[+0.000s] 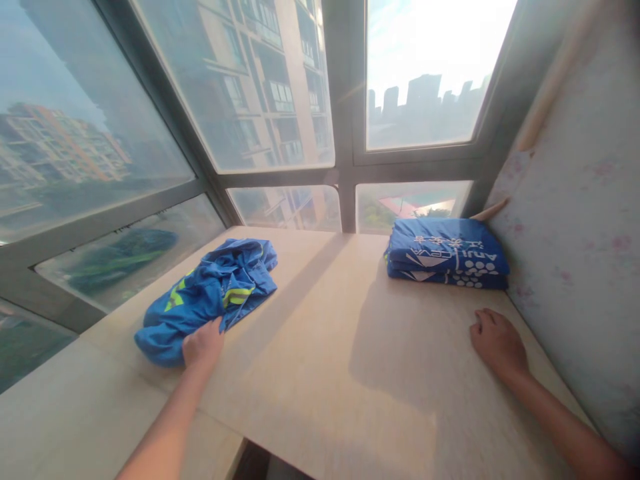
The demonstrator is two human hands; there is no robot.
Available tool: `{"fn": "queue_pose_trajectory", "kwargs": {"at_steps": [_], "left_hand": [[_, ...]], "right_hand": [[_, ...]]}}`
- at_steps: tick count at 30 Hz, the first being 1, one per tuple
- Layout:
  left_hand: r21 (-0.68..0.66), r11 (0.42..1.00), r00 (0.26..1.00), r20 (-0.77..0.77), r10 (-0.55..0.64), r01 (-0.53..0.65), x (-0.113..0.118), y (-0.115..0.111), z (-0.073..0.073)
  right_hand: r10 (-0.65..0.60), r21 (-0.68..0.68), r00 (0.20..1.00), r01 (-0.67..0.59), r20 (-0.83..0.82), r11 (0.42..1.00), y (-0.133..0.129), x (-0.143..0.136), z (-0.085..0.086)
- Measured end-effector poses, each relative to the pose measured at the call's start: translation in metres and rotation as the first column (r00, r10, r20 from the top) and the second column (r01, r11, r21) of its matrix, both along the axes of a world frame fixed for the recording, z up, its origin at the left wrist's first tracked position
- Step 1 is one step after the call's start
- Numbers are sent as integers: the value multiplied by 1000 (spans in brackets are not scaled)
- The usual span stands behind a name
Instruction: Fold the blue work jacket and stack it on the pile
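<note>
A crumpled blue work jacket [200, 293] with yellow-green reflective strips lies in a loose heap on the left of the wooden surface [310, 360]. My left hand [203, 341] is closed on its near edge, with the fingers partly hidden by the cloth. At the right, my right hand [497, 341] rests on the wood near the wall, its fingers curled in and nothing visible in them. Just beyond that hand sits a neat stack of folded blue jackets [445, 250], with white lettering and a white logo on top.
Large windows with grey frames [345, 133] border the surface at the back and left. A patterned wall [575, 260] closes off the right side. In the front edge, a dark gap [265, 463] opens at the bottom. Sunlight and shadows cross the wood.
</note>
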State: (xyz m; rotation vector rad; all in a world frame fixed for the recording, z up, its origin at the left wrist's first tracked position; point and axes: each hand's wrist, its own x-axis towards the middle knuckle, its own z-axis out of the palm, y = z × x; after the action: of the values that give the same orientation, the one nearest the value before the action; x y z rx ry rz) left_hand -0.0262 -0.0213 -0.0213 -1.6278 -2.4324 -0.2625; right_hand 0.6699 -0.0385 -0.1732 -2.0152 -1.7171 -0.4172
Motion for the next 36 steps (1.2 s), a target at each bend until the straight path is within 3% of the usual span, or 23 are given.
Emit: {"fn": "queue_pose_trajectory", "kwargs": {"at_steps": [6, 11, 18, 25, 32, 36], "left_hand": [[-151, 978, 982, -103, -160, 144, 39, -17, -12], [-104, 935, 919, -176, -353, 339, 99, -48, -23], [-39, 890, 887, -82, -455, 453, 167, -97, -23], [145, 839, 845, 38, -534, 524, 194, -129, -43], [291, 806, 788, 208, -580, 516, 212, -135, -61], [346, 780, 757, 234, -610, 521, 221, -138, -65]], "right_hand": [[-4, 10, 1000, 3, 21, 1000, 2, -1, -3], [9, 31, 1000, -10, 18, 999, 1, -5, 0], [24, 64, 1000, -23, -15, 998, -5, -13, 10], [119, 114, 983, -104, -137, 988, -18, -30, 22], [295, 86, 923, -283, -245, 955, -43, -57, 32], [315, 53, 892, -315, -325, 948, -56, -72, 33]]}}
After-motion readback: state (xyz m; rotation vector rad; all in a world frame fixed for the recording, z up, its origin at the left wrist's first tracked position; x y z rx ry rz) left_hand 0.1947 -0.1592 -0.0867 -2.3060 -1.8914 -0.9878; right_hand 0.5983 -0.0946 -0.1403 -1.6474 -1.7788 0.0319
